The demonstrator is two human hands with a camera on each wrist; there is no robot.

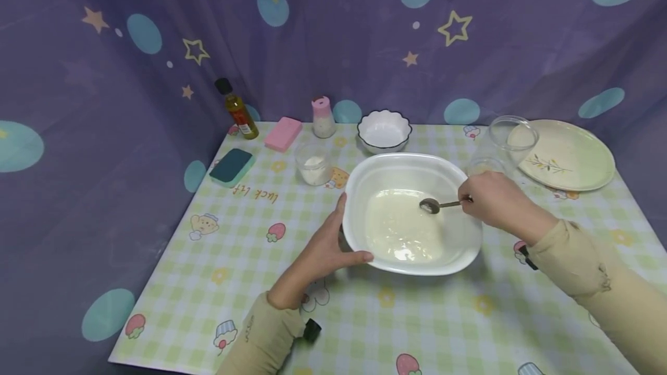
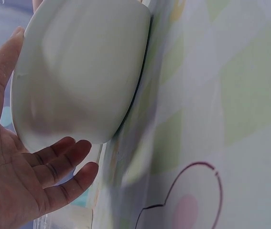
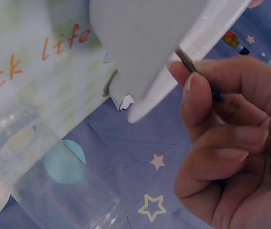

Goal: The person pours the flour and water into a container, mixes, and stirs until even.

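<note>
A: Right hand [image 1: 492, 198] — how set?
B: Curled in a pinching grip round the handle of a metal spoon [image 1: 436, 205]; thumb and fingers [image 3: 207, 100] closed on the thin stem just outside the rim of the large white bowl [image 1: 458, 175]

A: And the spoon's head?
B: Down inside the bowl, resting in a shallow pool of pale milky liquid [image 1: 401, 227]

A: Left hand [image 1: 325, 250]?
B: Spread flat against the bowl's left wall, thumb along the near rim, fingers [image 2: 66, 157] straight and relaxed beside the underside, bracing but not curled round

A: Where does the bowl stand?
B: On the checked worktop [image 1: 234, 259], about the middle

A: Around the bowl?
B: Just behind its right edge, an empty clear glass [image 1: 502, 143] lying tilted; further right of that, a pale green plate [image 1: 568, 155]. Straight behind, a small scalloped white bowl [image 1: 384, 130]. Behind and to the left, a small glass of white powder [image 1: 314, 164], a pink-capped shaker [image 1: 322, 117], a pink sponge [image 1: 283, 133], an oil bottle [image 1: 238, 110], and a dark green sponge [image 1: 232, 166] well apart to the left
</note>
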